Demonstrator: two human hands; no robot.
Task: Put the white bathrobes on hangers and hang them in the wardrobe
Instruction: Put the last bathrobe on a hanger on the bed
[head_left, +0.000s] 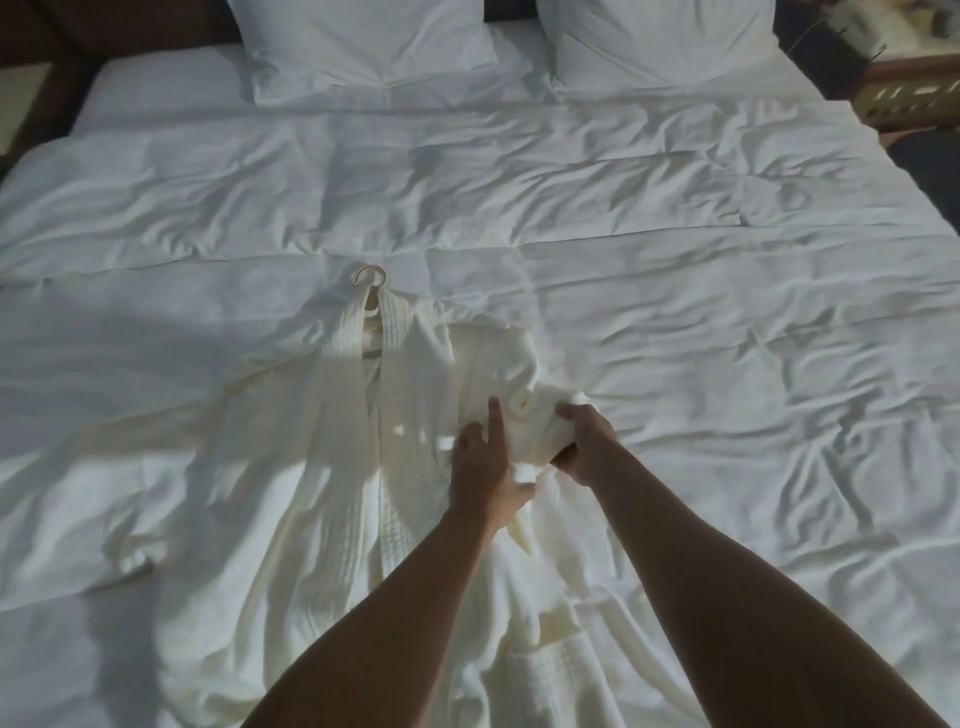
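A white waffle bathrobe (332, 441) lies spread on the bed, collar towards the pillows. A wooden hanger sits inside its collar, with only the pale hook (370, 274) and a bit of the neck showing. The robe's right sleeve is bunched up near the middle of the bed. My left hand (485, 467) holds that bunched cloth from the left, index finger stretched out over it. My right hand (584, 444) grips the same bunch from the right, fingers curled round the fabric. The left sleeve lies flat out to the left.
The bed's rumpled white duvet (727, 312) fills the view. Two white pillows (363, 47) stand at the headboard. A bedside table (914, 93) with small objects is at the far right, and a dark one at the far left edge.
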